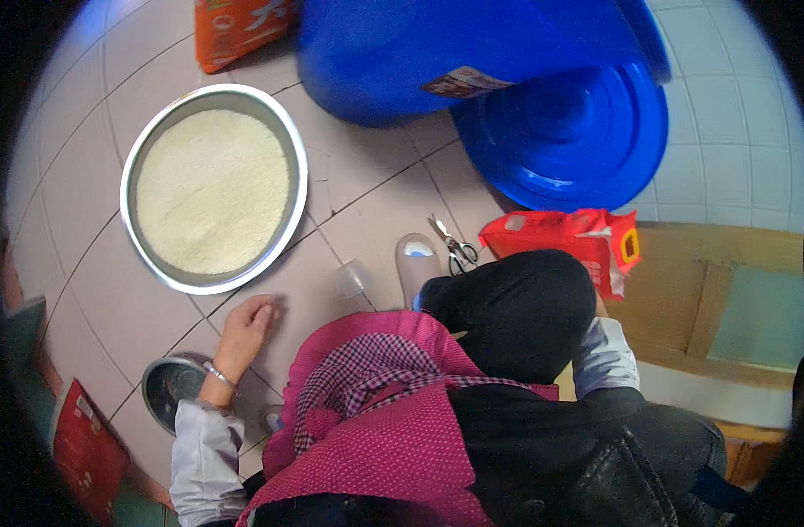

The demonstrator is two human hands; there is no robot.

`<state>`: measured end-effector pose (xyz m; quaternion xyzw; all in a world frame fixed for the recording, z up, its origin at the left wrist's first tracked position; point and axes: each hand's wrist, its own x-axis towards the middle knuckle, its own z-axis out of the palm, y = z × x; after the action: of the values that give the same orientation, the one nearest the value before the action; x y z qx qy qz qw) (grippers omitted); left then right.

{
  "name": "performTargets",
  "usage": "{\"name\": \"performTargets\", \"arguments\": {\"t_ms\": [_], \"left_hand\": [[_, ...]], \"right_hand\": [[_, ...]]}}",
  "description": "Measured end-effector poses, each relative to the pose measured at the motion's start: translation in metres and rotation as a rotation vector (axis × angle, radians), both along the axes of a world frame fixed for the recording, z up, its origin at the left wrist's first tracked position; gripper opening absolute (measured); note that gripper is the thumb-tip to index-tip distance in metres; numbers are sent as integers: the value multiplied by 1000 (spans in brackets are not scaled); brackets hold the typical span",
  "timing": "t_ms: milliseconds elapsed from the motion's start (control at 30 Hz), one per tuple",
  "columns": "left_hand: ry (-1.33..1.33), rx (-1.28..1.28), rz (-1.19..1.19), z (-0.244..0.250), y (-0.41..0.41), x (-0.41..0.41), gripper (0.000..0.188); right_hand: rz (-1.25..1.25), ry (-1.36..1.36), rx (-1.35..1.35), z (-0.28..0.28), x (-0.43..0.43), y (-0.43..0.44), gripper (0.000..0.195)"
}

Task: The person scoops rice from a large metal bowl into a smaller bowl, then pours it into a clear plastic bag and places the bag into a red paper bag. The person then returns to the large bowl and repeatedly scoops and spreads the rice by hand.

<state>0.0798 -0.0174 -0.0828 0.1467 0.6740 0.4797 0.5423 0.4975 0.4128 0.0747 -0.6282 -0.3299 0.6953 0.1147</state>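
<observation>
My left hand [252, 324], with a bangle at the wrist, is over the tiled floor, just below a large metal basin [299, 197] filled with pale grains that look like rice. Its fingers are curled; whether they hold anything cannot be told. My right hand is mostly hidden behind my bent knee, with only a bit of skin [601, 307] showing beside a red plastic bag [540, 234] with a yellow handle. Its grip cannot be seen. Scissors [451, 244] lie partly open on the floor by my slipper [415, 263]. A clear plastic cup [354, 278] is between my hand and that slipper.
A big blue plastic barrel [389, 59] stands at the top, with a round blue lid [573, 145] beside it. An orange bag [240, 33] is at upper left. A smaller dark metal bowl [171, 385] and a red package [89, 454] are at lower left. Brown cardboard [665, 290] lies at right.
</observation>
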Motion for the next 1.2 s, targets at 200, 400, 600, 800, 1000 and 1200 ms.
{"name": "performTargets", "arguments": {"t_ms": [200,400,600,800,1000,1200], "left_hand": [[9,-72,-10,2,-9,6,28],[156,-115,-76,-12,-18,14,28],[293,-174,-79,0,-12,17,28],[455,-201,66,6,-4,8,29],[632,-269,339,8,7,-30,45],[85,-190,943,-6,23,-70,62]], "right_hand": [[375,-129,-250,-61,-43,13,45],[821,-135,-25,-119,-101,68,45],[1413,-257,148,-64,-289,40,49],[1876,-27,471,-95,-402,18,48],[1880,121,580,-121,-474,-76,49],[1310,8,246,-166,-509,-139,61]]}}
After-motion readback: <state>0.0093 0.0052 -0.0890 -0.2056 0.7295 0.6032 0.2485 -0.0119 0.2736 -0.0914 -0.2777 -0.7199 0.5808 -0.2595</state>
